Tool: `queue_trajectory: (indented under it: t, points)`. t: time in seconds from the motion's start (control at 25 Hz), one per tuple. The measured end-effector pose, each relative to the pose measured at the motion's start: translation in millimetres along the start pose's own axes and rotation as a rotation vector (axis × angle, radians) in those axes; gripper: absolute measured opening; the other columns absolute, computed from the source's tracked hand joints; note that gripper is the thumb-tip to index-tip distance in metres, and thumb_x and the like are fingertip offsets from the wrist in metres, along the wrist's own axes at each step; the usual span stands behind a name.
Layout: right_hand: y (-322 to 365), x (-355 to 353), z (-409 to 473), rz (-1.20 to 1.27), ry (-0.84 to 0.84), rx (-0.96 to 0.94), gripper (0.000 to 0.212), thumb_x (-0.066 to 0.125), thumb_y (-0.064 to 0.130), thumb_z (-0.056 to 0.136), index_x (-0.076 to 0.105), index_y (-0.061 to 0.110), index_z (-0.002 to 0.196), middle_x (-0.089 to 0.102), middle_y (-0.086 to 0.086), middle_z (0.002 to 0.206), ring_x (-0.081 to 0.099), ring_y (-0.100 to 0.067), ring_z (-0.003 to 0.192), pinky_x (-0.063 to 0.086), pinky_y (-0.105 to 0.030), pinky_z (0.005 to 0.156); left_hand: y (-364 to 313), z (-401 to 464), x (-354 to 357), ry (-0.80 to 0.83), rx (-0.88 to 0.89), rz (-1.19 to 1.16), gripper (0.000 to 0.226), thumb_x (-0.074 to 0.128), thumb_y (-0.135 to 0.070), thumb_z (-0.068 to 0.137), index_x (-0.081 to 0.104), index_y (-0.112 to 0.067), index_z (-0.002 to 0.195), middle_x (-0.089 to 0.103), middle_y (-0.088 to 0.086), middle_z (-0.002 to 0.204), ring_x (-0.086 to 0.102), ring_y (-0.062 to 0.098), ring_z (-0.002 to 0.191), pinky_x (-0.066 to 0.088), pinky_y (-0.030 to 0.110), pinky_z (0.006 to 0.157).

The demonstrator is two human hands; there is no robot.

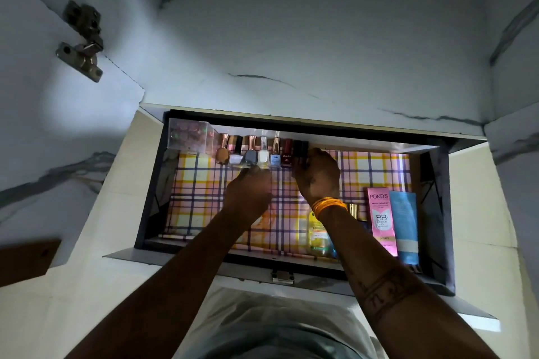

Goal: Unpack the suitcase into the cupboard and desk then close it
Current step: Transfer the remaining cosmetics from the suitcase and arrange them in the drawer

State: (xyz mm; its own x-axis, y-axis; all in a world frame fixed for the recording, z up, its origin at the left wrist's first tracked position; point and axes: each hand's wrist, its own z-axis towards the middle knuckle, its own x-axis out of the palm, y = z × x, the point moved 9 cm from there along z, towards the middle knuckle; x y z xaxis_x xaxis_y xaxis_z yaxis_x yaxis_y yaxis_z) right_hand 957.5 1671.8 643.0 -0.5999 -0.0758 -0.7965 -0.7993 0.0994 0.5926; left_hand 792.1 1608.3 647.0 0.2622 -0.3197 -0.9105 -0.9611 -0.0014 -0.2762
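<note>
An open drawer (151, 183) lined with plaid paper (198, 201) sits below the cupboard's marble-patterned shelf. Several nail polish bottles (264, 154) stand in a row along its back wall. My right hand (319, 175), with orange bangles at the wrist, grips a dark bottle (300, 150) at the right end of that row. My left hand (248, 192) reaches toward the row's middle with curled fingertips near the clear bottles; what it holds, if anything, is hidden.
A clear plastic box (189, 135) stands in the drawer's back left corner. A pink cream tube (380, 218), a blue tube (405, 221) and a yellow bottle (318, 233) lie at the front right. A door hinge (83, 41) sits at the upper left.
</note>
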Motion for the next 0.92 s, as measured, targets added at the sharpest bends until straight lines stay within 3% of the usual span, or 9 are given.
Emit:
queue_trajectory:
  t: [0.24, 0.4, 0.52, 0.64, 0.76, 0.92]
  points:
    - [16.6, -26.1, -11.7, 0.002, -0.102, -0.15, 0.026, 0.066, 0.024, 0.096, 0.067, 0.002, 0.111, 0.068, -0.018, 0.098, 0.063, -0.039, 0.098, 0.051, -0.04, 0.074, 14.7, -7.4, -14.4, -0.181, -0.037, -0.268, 0.028, 0.076, -0.024, 0.089, 0.07, -0.017, 0.115, 0.071, 0.003, 0.113, 0.068, 0.022, 0.104, 0.055, 0.033, 0.087]
    - [47.6, -46.6, -25.0, 0.216, -0.096, -0.187, 0.015, 0.065, 0.022, 0.089, 0.07, 0.011, 0.099, 0.071, -0.006, 0.09, 0.067, -0.027, 0.087, 0.051, -0.033, 0.07, 24.7, -22.4, -47.5, -0.253, -0.169, -0.841, 0.026, 0.079, -0.022, 0.091, 0.075, -0.016, 0.116, 0.074, -0.005, 0.113, 0.07, 0.01, 0.102, 0.055, 0.024, 0.087]
    - [94.6, -56.7, -40.3, 0.437, 0.007, -0.179, 0.003, 0.07, 0.018, 0.089, 0.072, 0.02, 0.091, 0.073, 0.004, 0.084, 0.068, -0.014, 0.079, 0.055, -0.031, 0.072, 37.3, -59.7, -94.9, -0.364, -0.233, -1.214, 0.023, 0.075, -0.022, 0.095, 0.075, -0.017, 0.118, 0.078, 0.0, 0.112, 0.074, 0.018, 0.104, 0.061, 0.038, 0.087]
    - [157.7, -51.9, -79.2, 0.671, 0.204, -0.186, 0.005, 0.069, 0.024, 0.087, 0.073, 0.023, 0.087, 0.075, 0.005, 0.082, 0.07, -0.012, 0.076, 0.059, -0.036, 0.071, 60.0, -121.9, -138.6, -0.538, -0.263, -1.419, 0.023, 0.073, -0.02, 0.094, 0.075, -0.014, 0.117, 0.079, 0.007, 0.11, 0.076, 0.024, 0.099, 0.061, 0.037, 0.08]
    - [227.5, -44.3, -140.5, 0.819, 0.391, -0.231, 0.015, 0.067, 0.028, 0.084, 0.074, 0.017, 0.09, 0.075, 0.0, 0.084, 0.068, -0.017, 0.073, 0.057, -0.038, 0.07, 89.7, -210.2, -168.6, -0.734, -0.294, -1.512, 0.022, 0.069, -0.017, 0.098, 0.072, -0.006, 0.117, 0.077, 0.015, 0.11, 0.074, 0.024, 0.09, 0.058, 0.035, 0.075]
    - [321.1, -19.7, -268.1, 0.941, 0.663, -0.303, 0.01, 0.066, 0.011, 0.097, 0.071, 0.003, 0.099, 0.072, -0.011, 0.083, 0.066, -0.023, 0.072, 0.055, -0.035, 0.065, 138.1, -373.1, -182.4, -0.999, -0.353, -1.496, 0.021, 0.065, -0.019, 0.1, 0.074, -0.009, 0.115, 0.076, 0.017, 0.108, 0.072, 0.03, 0.088, 0.057, 0.037, 0.073]
